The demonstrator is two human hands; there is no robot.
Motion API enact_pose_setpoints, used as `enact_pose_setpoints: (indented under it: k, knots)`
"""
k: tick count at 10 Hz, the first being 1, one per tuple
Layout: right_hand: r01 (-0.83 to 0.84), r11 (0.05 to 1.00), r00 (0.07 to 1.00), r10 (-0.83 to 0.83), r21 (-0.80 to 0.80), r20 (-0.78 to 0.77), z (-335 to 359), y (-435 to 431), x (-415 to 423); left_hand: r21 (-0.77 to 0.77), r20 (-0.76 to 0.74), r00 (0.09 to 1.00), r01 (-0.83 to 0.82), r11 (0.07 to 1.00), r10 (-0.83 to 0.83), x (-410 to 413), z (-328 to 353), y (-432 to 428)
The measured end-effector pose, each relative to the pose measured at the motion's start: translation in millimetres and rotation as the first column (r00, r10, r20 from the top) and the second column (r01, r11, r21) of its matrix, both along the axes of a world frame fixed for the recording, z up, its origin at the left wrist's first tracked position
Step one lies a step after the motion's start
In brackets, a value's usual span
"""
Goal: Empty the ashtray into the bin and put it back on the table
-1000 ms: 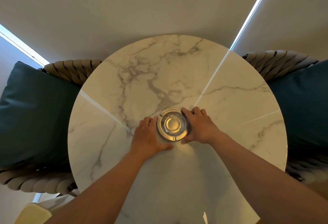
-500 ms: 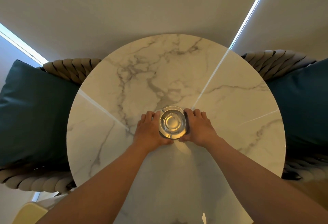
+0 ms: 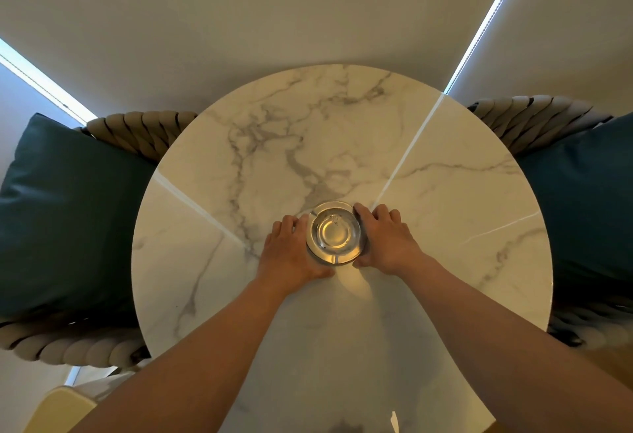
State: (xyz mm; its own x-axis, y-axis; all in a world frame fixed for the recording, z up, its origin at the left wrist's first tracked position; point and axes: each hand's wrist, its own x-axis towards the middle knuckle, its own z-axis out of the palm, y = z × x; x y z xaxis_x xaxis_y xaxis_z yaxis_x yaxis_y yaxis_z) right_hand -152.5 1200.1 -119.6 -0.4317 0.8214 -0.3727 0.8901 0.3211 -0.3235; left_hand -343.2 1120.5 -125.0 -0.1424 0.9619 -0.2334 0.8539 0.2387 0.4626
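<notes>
Marble fills most of your view: a round white tabletop (image 3: 445,227) with grey veins, seen from above. Chairs with thick woven rope backs sit to either side, each with a dark teal cushion, one at your left (image 3: 68,220) and one at your right (image 3: 589,210). Pale blinds (image 3: 274,14) hang beyond the far edge, with thin bright strips of daylight between them.

Your bare forearms reach in from the bottom edge toward the middle of the tabletop. Your left hand (image 3: 291,254) and right hand (image 3: 385,240) cup a round glass ashtray (image 3: 334,233) from opposite sides. Each hand's grip is a half-closed curve, fingers pressed against the ashtray's outer wall, thumbs near its closer edge.

That ashtray is at the tabletop's middle, between your hands; you cannot tell whether it rests on the marble or is just lifted. A few small dark specks lie in its far part, and a yellowish glow falls on the marble just below it.
</notes>
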Motion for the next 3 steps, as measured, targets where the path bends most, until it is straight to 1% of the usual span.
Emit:
enact_pose_setpoints:
  k: [1,2,3]
  knots:
    - [0.021,1.0,1.0,-0.021,-0.012,0.006,-0.8,-3.6,4.1,-0.013,0.013,1.0,0.0,1.0,0.0,-1.9,1.4,-2.8]
    - [0.089,0.996,0.995,-0.089,-0.014,-0.04,-1.7,-11.0,8.6,-0.025,0.048,0.999,-0.019,0.999,0.02,-7.5,-1.5,-8.4]
    - [0.118,0.993,0.99,-0.119,-0.022,-0.08,-2.3,-19.2,22.0,-0.03,0.052,0.997,-0.048,0.998,0.049,-15.8,-5.4,-19.8]
